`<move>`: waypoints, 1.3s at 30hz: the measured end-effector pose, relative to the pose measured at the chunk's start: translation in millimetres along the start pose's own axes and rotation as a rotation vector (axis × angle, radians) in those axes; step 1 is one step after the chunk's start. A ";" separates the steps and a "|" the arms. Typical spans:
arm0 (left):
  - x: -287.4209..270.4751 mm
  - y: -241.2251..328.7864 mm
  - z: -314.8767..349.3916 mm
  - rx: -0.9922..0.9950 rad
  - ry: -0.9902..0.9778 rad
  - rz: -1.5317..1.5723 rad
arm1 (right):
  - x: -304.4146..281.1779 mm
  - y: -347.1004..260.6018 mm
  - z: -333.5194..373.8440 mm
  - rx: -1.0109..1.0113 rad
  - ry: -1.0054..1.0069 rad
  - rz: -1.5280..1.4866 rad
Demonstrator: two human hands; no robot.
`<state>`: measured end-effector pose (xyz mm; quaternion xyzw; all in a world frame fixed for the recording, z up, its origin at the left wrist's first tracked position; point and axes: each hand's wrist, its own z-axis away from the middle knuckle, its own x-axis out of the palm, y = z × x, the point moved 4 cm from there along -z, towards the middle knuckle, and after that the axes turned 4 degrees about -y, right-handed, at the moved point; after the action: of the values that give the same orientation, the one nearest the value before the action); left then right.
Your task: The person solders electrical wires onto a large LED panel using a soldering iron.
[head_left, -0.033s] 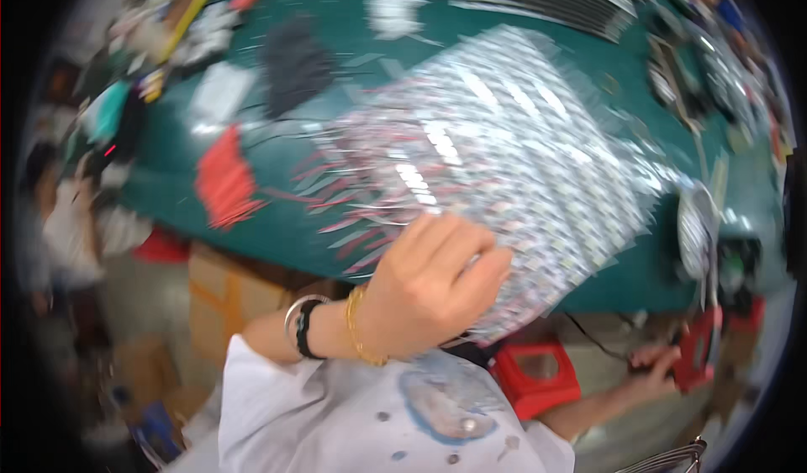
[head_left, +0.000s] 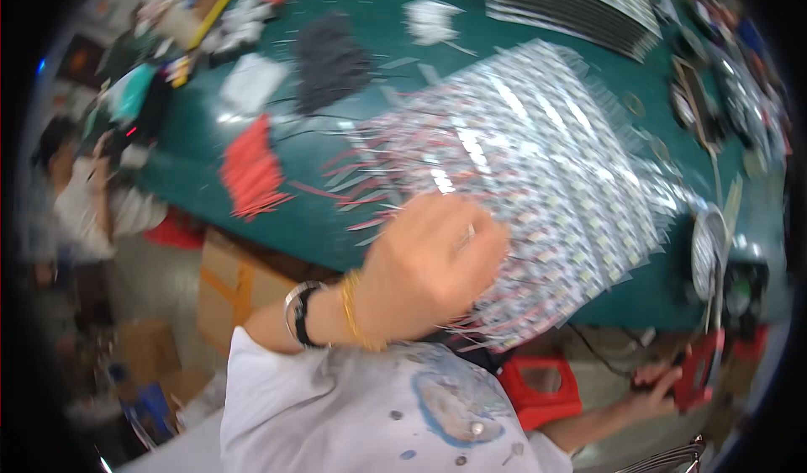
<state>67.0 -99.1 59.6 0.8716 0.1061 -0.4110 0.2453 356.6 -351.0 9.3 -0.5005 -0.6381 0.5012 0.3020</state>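
Note:
A woven sheet of glossy white, grey and pink strips lies on the green table, its loose strip ends fraying to the left. My left hand is closed over its near left edge, fingers curled; what they pinch, if anything, is hidden. A gold bracelet, a black band and a silver bangle circle that wrist. Low at the right, beyond the table edge, my right hand has its fingertips at the side of a red object of unclear kind. Blur hides whether those fingers grip it.
Bundles of red strips, black strips and white strips lie on the table. A stack of woven sheets is at the back. A red stool and cardboard box stand below. Another person sits at far left.
The whole view has shifted, so the table things sit further right. My left hand has moved slightly leftward relative to the woven sheet. My right hand stays beside the red object.

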 end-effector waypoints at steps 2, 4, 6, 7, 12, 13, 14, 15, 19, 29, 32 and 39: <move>-37.9 -51.9 1.9 -0.173 -0.117 -0.311 | -16.9 17.8 5.1 0.086 -0.051 -0.111; -67.2 -125.0 18.0 -0.397 -0.079 -0.366 | -16.5 30.4 3.6 0.132 -0.094 -0.163; -87.9 -165.7 27.8 -0.614 -0.161 -0.380 | -0.7 14.1 8.7 0.077 -0.128 -0.131; -91.3 -176.4 31.1 -0.613 -0.159 -0.380 | 3.0 11.5 9.8 0.070 -0.146 -0.130; -68.0 -170.9 31.9 -0.104 -0.359 -0.372 | 3.1 4.9 19.9 0.057 -0.153 -0.157; -64.7 -173.1 32.6 -0.103 -0.357 -0.366 | 3.9 2.9 22.5 0.061 -0.141 -0.172; -58.6 -175.4 34.3 -0.046 -0.411 -0.415 | 6.0 1.8 23.7 0.058 -0.140 -0.168; -53.4 -175.7 35.2 0.010 -0.466 -0.461 | 8.8 0.7 23.7 0.053 -0.148 -0.179; -48.4 -178.5 27.7 0.082 -0.535 -0.509 | 12.7 -3.0 27.2 0.064 -0.183 -0.174; -52.9 -58.3 -5.8 -0.349 0.124 0.013 | 4.5 -6.7 65.4 0.049 -0.395 -0.287; 5.6 14.6 -7.6 -0.249 -0.209 0.345 | 14.5 -11.5 81.0 0.097 -0.552 -0.318; 91.5 60.9 -7.6 -0.214 -0.288 0.249 | -10.6 -4.0 100.6 0.276 -0.550 -0.465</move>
<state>154.1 -148.9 14.1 0.7793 0.0046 -0.4843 0.3977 269.3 -394.9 -17.4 -0.1442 -0.7184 0.6158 0.2897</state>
